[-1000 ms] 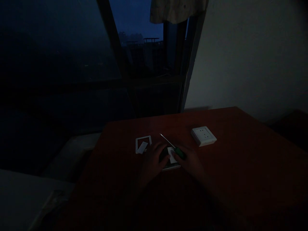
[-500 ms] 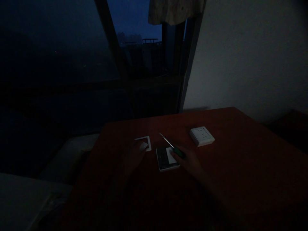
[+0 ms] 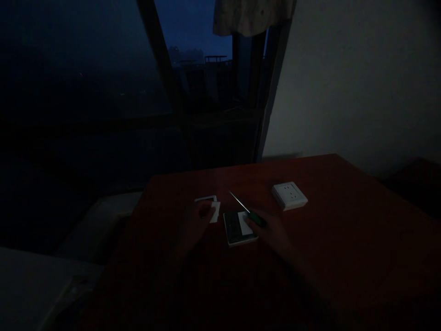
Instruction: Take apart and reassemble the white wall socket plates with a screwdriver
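Square box (image 3: 233,228) lies on the worktop (image 3: 330,220), nearer the left edge than the right and well back from the far edge. One white plate (image 3: 244,224) covers the right part of its dark face; the left part is exposed.

Change: one second earlier, both hands were at the box. The left hand (image 3: 195,224) has since moved left to the white frame (image 3: 206,199) and now pinches a loose plate (image 3: 215,212) between thumb and fingers, in front of the frame's right side. The right hand (image 3: 272,230) has stayed, its fingers closed around the green-handled screwdriver (image 3: 255,218), thumb apparently against the fitted plate.

Effect on the work, as judged: the loose plate is now in hand; the exposed part remains uncovered. The socket unit (image 3: 290,195), towards the far right corner, is unmoved.
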The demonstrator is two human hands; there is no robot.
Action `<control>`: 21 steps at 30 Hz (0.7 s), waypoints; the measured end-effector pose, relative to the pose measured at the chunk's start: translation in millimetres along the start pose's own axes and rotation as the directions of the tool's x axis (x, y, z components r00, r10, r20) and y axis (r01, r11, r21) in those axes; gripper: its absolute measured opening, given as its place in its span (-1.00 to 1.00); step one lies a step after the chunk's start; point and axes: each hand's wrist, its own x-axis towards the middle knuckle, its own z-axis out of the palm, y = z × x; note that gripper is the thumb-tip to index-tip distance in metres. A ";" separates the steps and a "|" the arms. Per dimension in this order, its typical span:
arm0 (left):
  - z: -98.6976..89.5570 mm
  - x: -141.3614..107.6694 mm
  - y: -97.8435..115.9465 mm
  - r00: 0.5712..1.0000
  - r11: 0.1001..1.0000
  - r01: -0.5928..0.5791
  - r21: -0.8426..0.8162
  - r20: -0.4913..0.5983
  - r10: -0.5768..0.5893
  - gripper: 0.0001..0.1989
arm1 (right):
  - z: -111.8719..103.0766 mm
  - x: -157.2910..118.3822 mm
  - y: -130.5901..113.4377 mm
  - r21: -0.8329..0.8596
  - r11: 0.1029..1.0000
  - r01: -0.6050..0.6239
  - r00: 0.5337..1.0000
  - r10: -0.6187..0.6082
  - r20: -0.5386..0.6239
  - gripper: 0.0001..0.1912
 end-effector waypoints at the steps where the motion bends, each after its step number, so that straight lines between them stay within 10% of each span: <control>1: 3.6 -3.0 5.5 0.999 0.993 0.039 -0.111 0.019 -0.038 -0.79 | -0.4 -0.1 -1.4 -0.001 1.000 -0.007 1.000 0.007 0.005 -0.71; 5: 25.0 -15.5 21.5 0.992 0.950 0.045 -0.309 0.129 -0.005 -0.73 | -1.5 0.2 -4.6 0.012 1.000 -0.016 1.000 0.016 0.012 -0.72; 21: 34.3 -19.7 22.6 0.988 0.996 -0.075 -0.041 0.132 0.080 -0.83 | 1.3 3.4 -11.4 -0.285 0.954 0.094 0.988 -0.126 -0.094 -0.58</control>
